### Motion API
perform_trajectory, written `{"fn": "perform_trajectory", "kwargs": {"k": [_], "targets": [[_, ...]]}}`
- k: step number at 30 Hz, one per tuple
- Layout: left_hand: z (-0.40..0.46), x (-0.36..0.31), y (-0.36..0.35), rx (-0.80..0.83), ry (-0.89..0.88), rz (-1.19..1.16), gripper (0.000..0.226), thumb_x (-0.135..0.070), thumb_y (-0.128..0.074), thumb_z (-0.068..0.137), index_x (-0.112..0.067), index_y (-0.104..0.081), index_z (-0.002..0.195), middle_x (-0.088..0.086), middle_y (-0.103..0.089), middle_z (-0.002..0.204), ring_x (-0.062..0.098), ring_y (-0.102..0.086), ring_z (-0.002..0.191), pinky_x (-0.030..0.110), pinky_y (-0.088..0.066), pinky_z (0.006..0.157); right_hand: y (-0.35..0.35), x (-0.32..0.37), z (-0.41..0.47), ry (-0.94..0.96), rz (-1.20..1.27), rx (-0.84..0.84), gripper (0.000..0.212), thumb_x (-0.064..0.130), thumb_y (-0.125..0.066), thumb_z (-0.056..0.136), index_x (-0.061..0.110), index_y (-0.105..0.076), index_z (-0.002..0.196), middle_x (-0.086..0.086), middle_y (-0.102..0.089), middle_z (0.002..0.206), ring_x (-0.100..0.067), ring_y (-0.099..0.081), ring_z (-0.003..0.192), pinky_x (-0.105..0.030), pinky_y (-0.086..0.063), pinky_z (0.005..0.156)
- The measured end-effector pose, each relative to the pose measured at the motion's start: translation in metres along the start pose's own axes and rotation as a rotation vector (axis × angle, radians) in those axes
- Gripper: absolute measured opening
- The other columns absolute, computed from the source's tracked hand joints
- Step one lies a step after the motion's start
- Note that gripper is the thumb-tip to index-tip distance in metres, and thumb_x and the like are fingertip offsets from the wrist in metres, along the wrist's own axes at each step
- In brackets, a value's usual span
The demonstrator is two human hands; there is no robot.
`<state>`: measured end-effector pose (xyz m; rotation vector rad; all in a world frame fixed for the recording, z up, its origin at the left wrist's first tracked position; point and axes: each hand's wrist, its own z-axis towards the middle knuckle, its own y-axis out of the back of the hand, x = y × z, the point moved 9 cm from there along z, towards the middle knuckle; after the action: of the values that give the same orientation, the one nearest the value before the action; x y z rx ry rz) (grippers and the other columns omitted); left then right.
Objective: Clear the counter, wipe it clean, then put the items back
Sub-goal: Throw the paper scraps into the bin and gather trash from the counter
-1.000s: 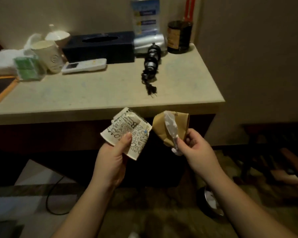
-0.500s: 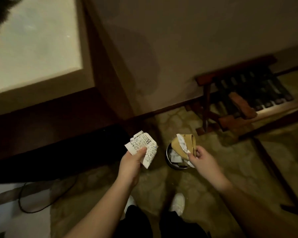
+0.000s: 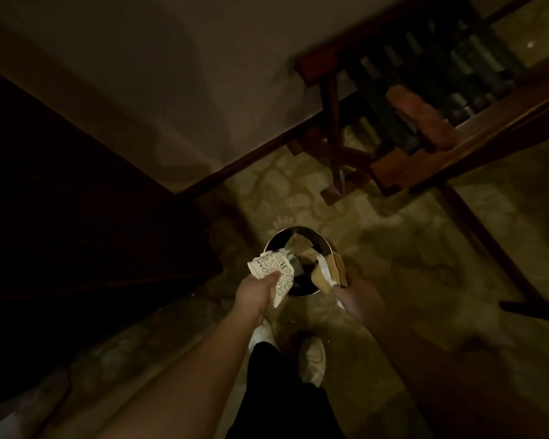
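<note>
Standing over a small round bin (image 3: 325, 245) on the patterned carpet (image 3: 393, 248), both arms reaching down. Left hand (image 3: 255, 291) gripping a crumpled printed paper wrapper (image 3: 271, 272), thumb pressed across it, the wrapper hanging over the bin's near-left rim. Right hand (image 3: 357, 296) pinching a folded brown paper piece (image 3: 332, 274) with a strip of white plastic (image 3: 324, 269) tucked against it, over the near-right rim. Inside the bin already: scraps of brown paper (image 3: 300, 245) and something pale, hard to make out in the dim light.

Likely step: dropping counter rubbish before wiping. Counter out of view here.

Risks, judging from this: both pieces sitting at the rim rather than over the middle, so letting go now could send light paper onto the carpet. White strip loose against the brown piece, liable to separate and flutter wide. Narrow bin mouth, partly filled, little margin. Shoes (image 3: 313, 359) just behind the bin, so a nudge could tip it. Low light and blur adding to poor aim.
</note>
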<state>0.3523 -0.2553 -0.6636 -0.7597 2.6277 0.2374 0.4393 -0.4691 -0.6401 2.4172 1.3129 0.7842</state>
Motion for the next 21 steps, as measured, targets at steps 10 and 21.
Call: {"fn": "perform_trajectory", "kwargs": {"k": [10,21], "targets": [[0.147,0.037,-0.037,0.040,0.032,0.306,0.047,-0.028,-0.077,0.080,-0.005,-0.064,0.118,0.011,-0.070,0.109,0.027,-0.068,0.096,0.040,-0.056,0.087,-0.064,-0.023,0.132,-0.040,-0.020,-0.018,0.016,0.026,-0.056,0.087,0.010,-0.055,0.090,-0.006,-0.055,0.082,-0.016,-0.051,0.067,-0.027,-0.038,0.056],[0.163,0.051,-0.051,0.167,0.026,0.461,0.057,-0.022,-0.069,0.087,-0.011,-0.044,0.138,0.005,-0.057,0.125,0.020,-0.055,0.109,0.026,-0.043,0.077,-0.115,-0.030,0.153,0.114,-0.120,0.157,0.070,0.035,-0.060,0.090,0.018,-0.026,0.149,-0.009,-0.042,0.143,-0.031,-0.047,0.127,-0.042,-0.043,0.100]]}}
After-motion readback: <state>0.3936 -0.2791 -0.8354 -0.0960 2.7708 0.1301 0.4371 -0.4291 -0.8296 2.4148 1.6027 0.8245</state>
